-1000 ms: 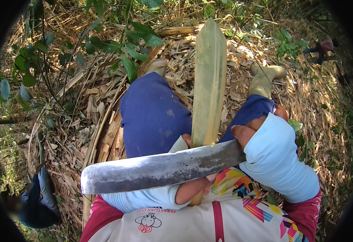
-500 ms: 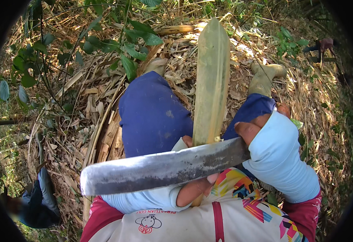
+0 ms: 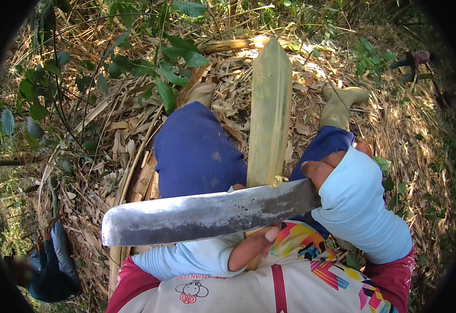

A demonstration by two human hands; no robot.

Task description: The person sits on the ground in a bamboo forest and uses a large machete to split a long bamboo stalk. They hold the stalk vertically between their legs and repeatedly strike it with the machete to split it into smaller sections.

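My right hand (image 3: 323, 168) is closed round the handle end of a machete (image 3: 207, 215). Its broad, dark-stained blade points left across my lap, with a bright upper edge. Under the blade stands a long flat slat of pale green-brown wood or bamboo (image 3: 270, 115), its pointed end away from me. A small curled shaving (image 3: 278, 180) sits where the blade crosses the slat. My left hand (image 3: 254, 247) grips the slat's near end, thumb showing below the blade; the blade hides most of its fingers.
My blue-trousered knees (image 3: 202, 151) flank the slat, and a boot (image 3: 343, 104) rests ahead on the right. Dry leaves and strips cover the ground (image 3: 301, 125). A leafy branch (image 3: 168, 73) hangs at upper left. Another person (image 3: 53, 266) is partly visible at far left.
The slat's pointed end has come slightly nearer to me and shifted a little left. The blade has moved slightly up and left in the picture. Both hands keep their hold.
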